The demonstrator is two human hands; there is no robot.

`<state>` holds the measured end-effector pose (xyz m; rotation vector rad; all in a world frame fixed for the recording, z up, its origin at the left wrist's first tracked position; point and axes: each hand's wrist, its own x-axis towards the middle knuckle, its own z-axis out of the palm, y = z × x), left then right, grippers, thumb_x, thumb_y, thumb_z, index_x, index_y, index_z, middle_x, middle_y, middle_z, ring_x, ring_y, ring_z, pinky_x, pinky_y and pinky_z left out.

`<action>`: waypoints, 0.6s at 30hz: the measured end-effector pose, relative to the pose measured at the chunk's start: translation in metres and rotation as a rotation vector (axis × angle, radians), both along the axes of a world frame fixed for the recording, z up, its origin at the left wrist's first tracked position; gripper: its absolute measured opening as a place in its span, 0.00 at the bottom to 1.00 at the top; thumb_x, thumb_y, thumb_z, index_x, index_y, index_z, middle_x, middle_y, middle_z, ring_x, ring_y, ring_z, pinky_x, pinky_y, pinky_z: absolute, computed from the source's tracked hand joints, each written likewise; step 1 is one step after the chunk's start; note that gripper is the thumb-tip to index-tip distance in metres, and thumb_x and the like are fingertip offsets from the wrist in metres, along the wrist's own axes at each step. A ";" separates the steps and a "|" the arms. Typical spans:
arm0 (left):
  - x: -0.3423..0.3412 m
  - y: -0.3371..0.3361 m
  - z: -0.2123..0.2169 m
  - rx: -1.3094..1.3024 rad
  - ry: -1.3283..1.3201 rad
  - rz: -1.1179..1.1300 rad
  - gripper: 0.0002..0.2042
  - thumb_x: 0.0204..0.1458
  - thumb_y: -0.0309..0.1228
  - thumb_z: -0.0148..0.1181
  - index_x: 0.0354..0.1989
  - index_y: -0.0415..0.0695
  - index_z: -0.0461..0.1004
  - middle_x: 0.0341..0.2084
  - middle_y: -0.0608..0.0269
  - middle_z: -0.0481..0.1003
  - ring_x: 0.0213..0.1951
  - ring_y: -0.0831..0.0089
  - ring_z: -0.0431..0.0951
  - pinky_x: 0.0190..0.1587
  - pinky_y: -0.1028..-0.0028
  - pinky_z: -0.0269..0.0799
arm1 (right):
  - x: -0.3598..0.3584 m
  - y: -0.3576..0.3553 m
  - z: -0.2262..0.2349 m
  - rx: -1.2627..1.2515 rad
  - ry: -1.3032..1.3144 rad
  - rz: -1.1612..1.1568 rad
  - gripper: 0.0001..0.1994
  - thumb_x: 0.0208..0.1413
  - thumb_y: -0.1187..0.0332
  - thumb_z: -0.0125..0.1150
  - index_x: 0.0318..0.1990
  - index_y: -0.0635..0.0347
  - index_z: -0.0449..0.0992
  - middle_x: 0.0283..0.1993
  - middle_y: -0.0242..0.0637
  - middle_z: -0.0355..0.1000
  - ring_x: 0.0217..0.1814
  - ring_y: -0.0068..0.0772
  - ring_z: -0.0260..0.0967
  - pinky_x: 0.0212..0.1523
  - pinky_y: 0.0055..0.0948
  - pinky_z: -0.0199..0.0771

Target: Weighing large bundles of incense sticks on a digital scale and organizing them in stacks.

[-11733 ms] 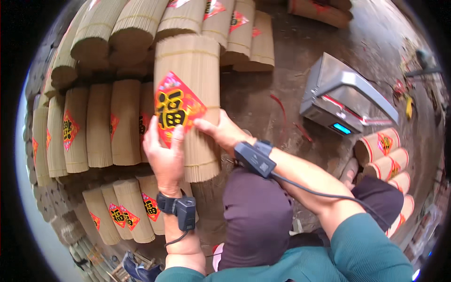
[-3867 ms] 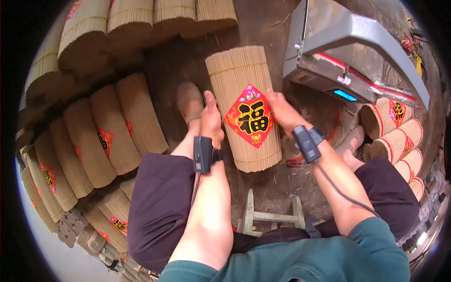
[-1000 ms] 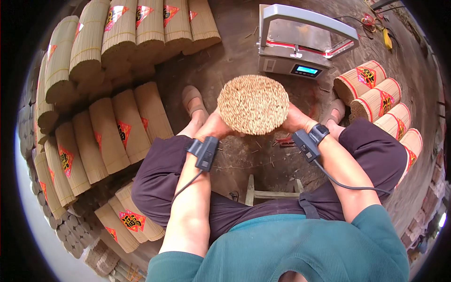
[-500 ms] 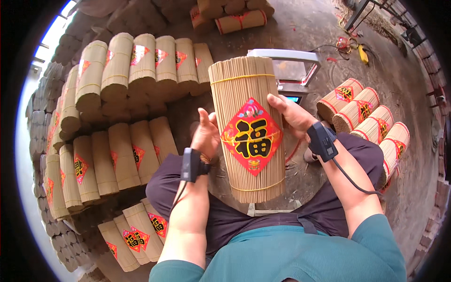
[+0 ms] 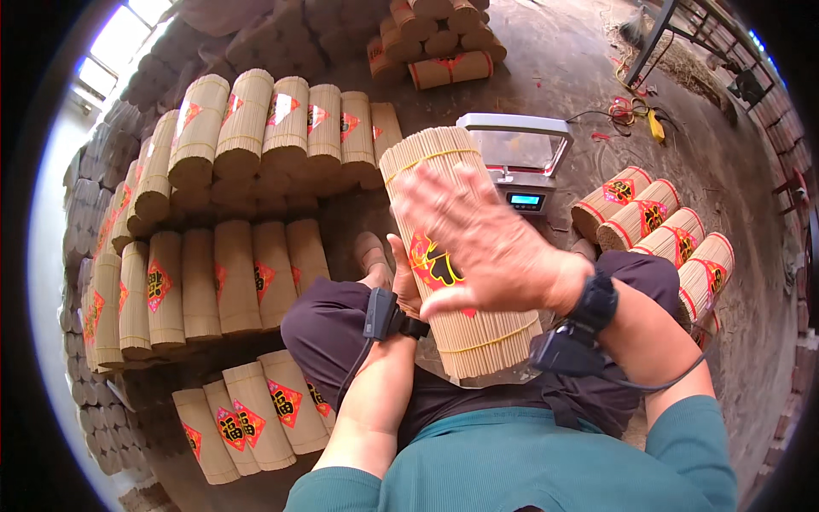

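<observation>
A thick bundle of thin tan sticks (image 5: pixel 490 334), tied with yellow bands near both ends, tilts slightly over my lap. My left hand (image 5: pixel 404 278) supports it from its left side and beneath; the thumb shows and the fingers are mostly hidden. Across the front of the bundle lies my right hand (image 5: pixel 486 243), flat with its fingers spread and a little blurred. It covers most of the red diamond label (image 5: pixel 433 263) with black and gold print. Each wrist carries a dark strapped device with a cable.
Stacked stick bundles (image 5: pixel 281 124) fill the left side, with a lower group (image 5: pixel 290 401) by my left leg. Beyond my hands stands a digital scale (image 5: pixel 522 183) with a lit display. Several red-banded bundles (image 5: pixel 674 230) lie at right. A yellow tool (image 5: pixel 655 126) and cords lie farther off.
My right hand has left the bundle's right edge and come over its front, covering the label. The bundle has tilted. My left hand has shifted slightly right and down, still supporting it.
</observation>
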<state>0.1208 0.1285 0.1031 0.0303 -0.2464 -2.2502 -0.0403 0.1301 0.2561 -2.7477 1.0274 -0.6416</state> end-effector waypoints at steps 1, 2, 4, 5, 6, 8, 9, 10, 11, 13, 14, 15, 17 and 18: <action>-0.002 0.004 0.004 -0.011 -0.032 0.022 0.47 0.46 0.71 0.42 0.68 0.50 0.48 0.67 0.55 0.51 0.66 0.56 0.52 0.65 0.52 0.51 | 0.004 0.003 -0.009 -0.003 0.042 0.087 0.50 0.47 0.31 0.49 0.67 0.64 0.52 0.71 0.47 0.47 0.76 0.43 0.36 0.72 0.44 0.28; -0.004 0.008 0.007 -0.022 -0.065 0.043 0.46 0.47 0.71 0.41 0.69 0.51 0.47 0.68 0.57 0.49 0.68 0.57 0.49 0.66 0.52 0.49 | 0.001 0.001 -0.028 0.000 0.093 0.091 0.49 0.46 0.31 0.49 0.66 0.63 0.54 0.71 0.46 0.49 0.76 0.41 0.37 0.72 0.44 0.28; -0.011 0.013 0.014 -0.042 -0.117 0.087 0.46 0.48 0.71 0.40 0.70 0.52 0.45 0.70 0.59 0.44 0.70 0.58 0.43 0.69 0.53 0.43 | -0.004 0.002 -0.044 0.019 0.182 0.095 0.48 0.46 0.30 0.49 0.66 0.60 0.56 0.70 0.44 0.51 0.76 0.38 0.38 0.73 0.43 0.27; -0.013 0.013 0.017 -0.043 -0.116 0.080 0.46 0.48 0.71 0.40 0.70 0.52 0.45 0.70 0.59 0.44 0.70 0.58 0.43 0.69 0.53 0.43 | -0.008 0.003 -0.049 0.019 0.183 0.088 0.48 0.46 0.30 0.49 0.66 0.60 0.56 0.70 0.44 0.51 0.76 0.38 0.38 0.73 0.43 0.27; -0.013 0.015 0.022 -0.013 -0.150 0.082 0.47 0.47 0.71 0.40 0.70 0.52 0.44 0.70 0.58 0.44 0.70 0.58 0.44 0.68 0.53 0.44 | -0.008 0.006 -0.045 0.016 0.157 0.084 0.48 0.46 0.31 0.49 0.66 0.60 0.56 0.70 0.44 0.51 0.76 0.38 0.37 0.73 0.43 0.26; -0.011 0.018 0.027 0.049 -0.220 0.082 0.48 0.46 0.72 0.39 0.70 0.53 0.43 0.69 0.57 0.45 0.69 0.57 0.45 0.68 0.53 0.46 | -0.008 0.014 -0.032 0.020 0.128 0.060 0.46 0.47 0.32 0.49 0.66 0.58 0.56 0.72 0.43 0.48 0.76 0.38 0.36 0.73 0.42 0.26; -0.009 0.016 0.024 0.046 -0.222 0.082 0.48 0.46 0.72 0.39 0.70 0.53 0.43 0.69 0.57 0.45 0.69 0.57 0.45 0.68 0.53 0.46 | -0.012 0.013 -0.036 0.017 0.126 0.059 0.46 0.47 0.32 0.49 0.66 0.58 0.56 0.72 0.43 0.48 0.76 0.38 0.36 0.73 0.42 0.26; -0.006 0.012 0.018 -0.014 -0.198 0.005 0.49 0.45 0.72 0.40 0.70 0.53 0.43 0.69 0.56 0.45 0.69 0.56 0.46 0.68 0.52 0.47 | -0.020 0.011 -0.048 0.015 0.118 0.055 0.47 0.47 0.31 0.48 0.66 0.59 0.55 0.71 0.43 0.48 0.76 0.39 0.36 0.73 0.43 0.27; -0.005 0.009 0.012 -0.074 -0.174 -0.072 0.49 0.44 0.73 0.42 0.70 0.53 0.43 0.69 0.55 0.44 0.69 0.55 0.46 0.67 0.52 0.48 | -0.027 0.009 -0.057 0.014 0.110 0.050 0.47 0.47 0.31 0.47 0.66 0.60 0.55 0.71 0.43 0.48 0.76 0.40 0.36 0.72 0.45 0.27; -0.006 0.009 0.007 -0.019 -0.285 -0.032 0.51 0.41 0.73 0.44 0.69 0.51 0.45 0.68 0.52 0.48 0.67 0.53 0.52 0.65 0.50 0.52 | -0.033 0.004 -0.067 0.073 0.096 0.063 0.46 0.48 0.34 0.51 0.67 0.61 0.54 0.71 0.46 0.48 0.76 0.42 0.36 0.72 0.46 0.28; -0.004 0.007 0.002 -0.018 -0.261 -0.085 0.52 0.41 0.73 0.45 0.69 0.50 0.45 0.67 0.51 0.51 0.66 0.52 0.55 0.64 0.50 0.55 | -0.038 0.001 -0.071 0.090 0.014 -0.010 0.46 0.48 0.36 0.54 0.66 0.63 0.53 0.70 0.48 0.49 0.76 0.44 0.37 0.72 0.45 0.29; -0.003 0.005 -0.003 -0.014 -0.233 -0.142 0.52 0.40 0.73 0.46 0.69 0.49 0.46 0.66 0.51 0.53 0.64 0.52 0.58 0.63 0.50 0.58 | -0.043 -0.001 -0.075 0.110 -0.064 -0.086 0.46 0.47 0.38 0.58 0.66 0.64 0.53 0.69 0.49 0.50 0.75 0.46 0.37 0.71 0.44 0.30; -0.007 0.004 -0.010 0.049 -0.226 -0.169 0.52 0.40 0.72 0.47 0.68 0.46 0.49 0.63 0.50 0.59 0.61 0.52 0.64 0.60 0.51 0.62 | -0.064 -0.009 -0.099 0.321 -0.445 -0.408 0.47 0.49 0.40 0.60 0.66 0.67 0.50 0.68 0.52 0.51 0.73 0.49 0.43 0.70 0.40 0.41; -0.007 0.001 -0.017 0.073 -0.226 -0.164 0.51 0.41 0.72 0.48 0.67 0.46 0.51 0.62 0.50 0.60 0.60 0.52 0.64 0.60 0.51 0.63 | -0.072 -0.008 -0.113 0.600 -0.635 -0.545 0.47 0.50 0.38 0.58 0.66 0.66 0.50 0.69 0.49 0.51 0.72 0.46 0.46 0.68 0.39 0.45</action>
